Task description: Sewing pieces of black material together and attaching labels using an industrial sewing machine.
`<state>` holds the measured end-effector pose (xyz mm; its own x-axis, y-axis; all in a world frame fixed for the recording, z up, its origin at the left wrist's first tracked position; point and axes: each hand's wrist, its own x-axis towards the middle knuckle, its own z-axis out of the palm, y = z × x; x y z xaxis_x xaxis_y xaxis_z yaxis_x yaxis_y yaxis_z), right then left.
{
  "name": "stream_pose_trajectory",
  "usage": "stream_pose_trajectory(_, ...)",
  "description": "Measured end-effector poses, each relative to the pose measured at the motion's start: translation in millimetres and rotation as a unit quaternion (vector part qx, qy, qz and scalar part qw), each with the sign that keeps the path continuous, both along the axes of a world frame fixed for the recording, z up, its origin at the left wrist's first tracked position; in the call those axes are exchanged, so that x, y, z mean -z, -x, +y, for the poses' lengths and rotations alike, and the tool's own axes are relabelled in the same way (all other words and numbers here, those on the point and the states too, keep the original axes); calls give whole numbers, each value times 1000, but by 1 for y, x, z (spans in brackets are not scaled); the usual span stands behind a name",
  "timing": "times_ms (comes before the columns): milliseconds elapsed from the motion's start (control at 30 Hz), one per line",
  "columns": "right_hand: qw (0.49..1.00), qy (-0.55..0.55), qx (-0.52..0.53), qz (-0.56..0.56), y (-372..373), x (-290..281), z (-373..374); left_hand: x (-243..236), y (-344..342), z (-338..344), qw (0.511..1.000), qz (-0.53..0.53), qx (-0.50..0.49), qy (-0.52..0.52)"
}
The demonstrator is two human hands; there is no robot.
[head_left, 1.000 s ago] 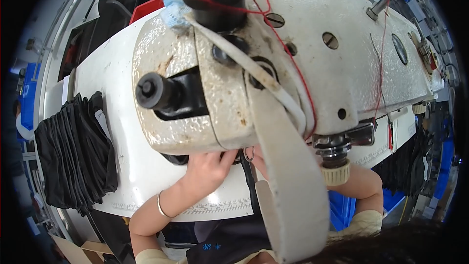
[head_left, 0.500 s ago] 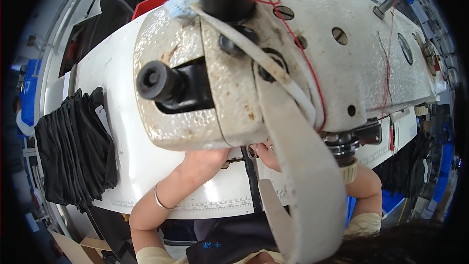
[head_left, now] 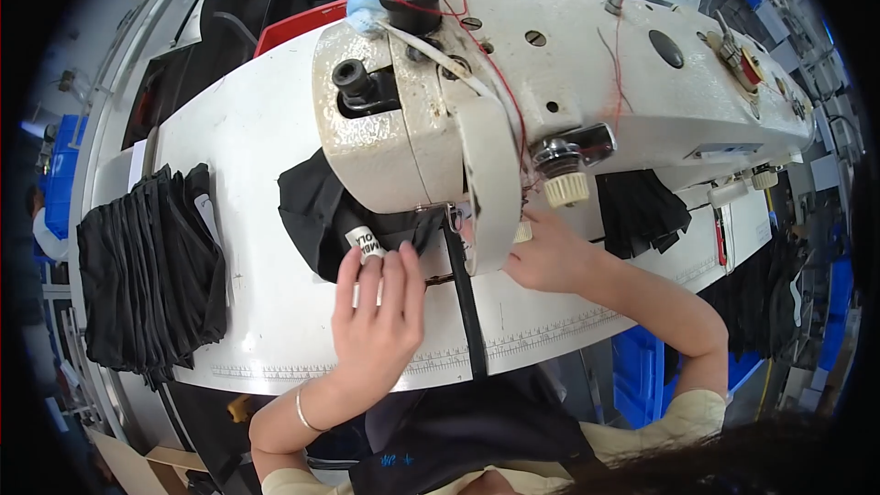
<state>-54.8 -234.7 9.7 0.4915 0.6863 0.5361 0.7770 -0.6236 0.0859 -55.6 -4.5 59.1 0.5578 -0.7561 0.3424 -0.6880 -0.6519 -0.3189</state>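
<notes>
A white sewing machine (head_left: 385,151) stands over the white worktable. Under its head lies a black fabric piece (head_left: 307,206) with a white printed label (head_left: 363,242). My left hand (head_left: 378,321) rests at the fabric's near edge, its fingers stretched out over the label. Close to the needle area, my right hand (head_left: 555,252) is bent inward, its fingertips hidden behind a pale curved strap (head_left: 490,192) on the machine. A narrow black strip (head_left: 467,312) runs from beneath the machine head to the table's front edge.
A stack of black fabric pieces (head_left: 151,275) lies at the left. More black fabric (head_left: 637,215) sits beyond my right forearm, with another pile (head_left: 756,302) at the far right. Red thread (head_left: 504,87) runs down the machine. A blue bin (head_left: 639,371) is below the table edge.
The view has drawn back from the machine. My left hand has come out from under its head onto the labelled black fabric, which now shows. More of my right hand is visible.
</notes>
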Motion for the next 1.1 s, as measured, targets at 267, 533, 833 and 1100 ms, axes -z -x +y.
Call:
stream_pose_trajectory(267, 977, 148, -130, -76, 5, -14, 11, -1, -14, 11, 975, 163, 105, 110)
stream_pose_trajectory(533, 996, -84, -13, -4, 4, 0, 19, -1, -24, 17, 977, 121, 103, 140)
stream_pose_trajectory(833, 1000, 7, -14, -9, 12, 9, 16, -26, -29, -12, 965, 221, 118, 83)
stream_pose_trajectory(1100, 997, 61, -40, -5, 17, 2, 15, 24, -35, 7, 940, 291, 159, 76)
